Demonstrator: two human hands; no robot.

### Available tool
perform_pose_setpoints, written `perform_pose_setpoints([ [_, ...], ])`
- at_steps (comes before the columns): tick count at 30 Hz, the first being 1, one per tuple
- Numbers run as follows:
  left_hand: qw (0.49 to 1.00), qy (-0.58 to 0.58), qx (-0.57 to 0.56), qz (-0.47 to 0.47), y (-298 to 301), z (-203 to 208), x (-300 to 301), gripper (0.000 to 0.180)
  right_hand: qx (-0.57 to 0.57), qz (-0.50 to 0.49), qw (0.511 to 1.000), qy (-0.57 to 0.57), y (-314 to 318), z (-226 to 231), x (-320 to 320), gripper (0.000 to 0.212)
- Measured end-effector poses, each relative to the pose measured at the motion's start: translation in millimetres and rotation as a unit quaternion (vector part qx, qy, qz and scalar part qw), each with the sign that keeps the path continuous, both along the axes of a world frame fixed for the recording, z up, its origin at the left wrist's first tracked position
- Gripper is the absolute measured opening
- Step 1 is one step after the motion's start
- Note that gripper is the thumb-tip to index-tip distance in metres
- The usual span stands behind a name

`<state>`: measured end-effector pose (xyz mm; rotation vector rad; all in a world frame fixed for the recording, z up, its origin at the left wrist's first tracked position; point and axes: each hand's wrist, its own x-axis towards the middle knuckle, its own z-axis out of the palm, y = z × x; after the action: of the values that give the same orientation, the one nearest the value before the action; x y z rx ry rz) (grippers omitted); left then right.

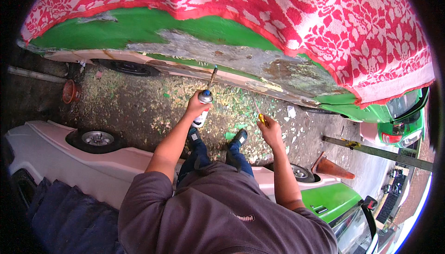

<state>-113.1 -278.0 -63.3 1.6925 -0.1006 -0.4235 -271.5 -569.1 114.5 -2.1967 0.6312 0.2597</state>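
Observation:
My left hand (pixel 197 104) is closed around a gas torch, a canister (pixel 200 118) with a blue fitting and a metal nozzle (pixel 212 79). The nozzle points up toward the car's side; no flame can be made out. In my right hand (pixel 270 131) is a yellow-handled tool (pixel 262 118) with a thin, light tip, held apart from the car. Ahead of both hands stretches the green car's side (pixel 208 29). Its lower band is stripped to a rough grey and brown surface (pixel 241 55), with some pinkish and green paint left along the bottom edge.
A red and white floral cloth (pixel 333 17) drapes over the car. Paint flakes (pixel 143 98) litter the ground around my feet. A pinkish-white car (pixel 106 161) stands close behind me. An orange cone (pixel 331 166) and a post (pixel 384 153) are at right, a reddish pot (pixel 69 92) at left.

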Motion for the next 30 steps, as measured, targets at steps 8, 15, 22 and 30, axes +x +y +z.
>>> perform_pose_setpoints([
  [8,0.984,-0.041,0.164,-0.062,-28.3,69.3,-20.4,0.065,0.118,-0.040,0.992,-0.034,-3.1,-54.9,0.5,0.028],
  [15,0.939,-0.093,0.293,-0.154,-56.1,100.1,-36.0,0.075,0.196,-0.102,0.974,-0.049,6.0,-52.1,-3.0,0.024],
  [22,0.916,-0.157,0.314,-0.195,-105.5,136.3,-64.8,0.068,0.282,-0.218,0.930,-0.093,21.0,-33.8,-4.8,0.031],
  [30,0.908,-0.277,0.266,-0.169,-126.7,133.8,-96.7,0.072,0.351,-0.266,0.890,-0.120,13.5,-11.7,-25.8,0.034],
])
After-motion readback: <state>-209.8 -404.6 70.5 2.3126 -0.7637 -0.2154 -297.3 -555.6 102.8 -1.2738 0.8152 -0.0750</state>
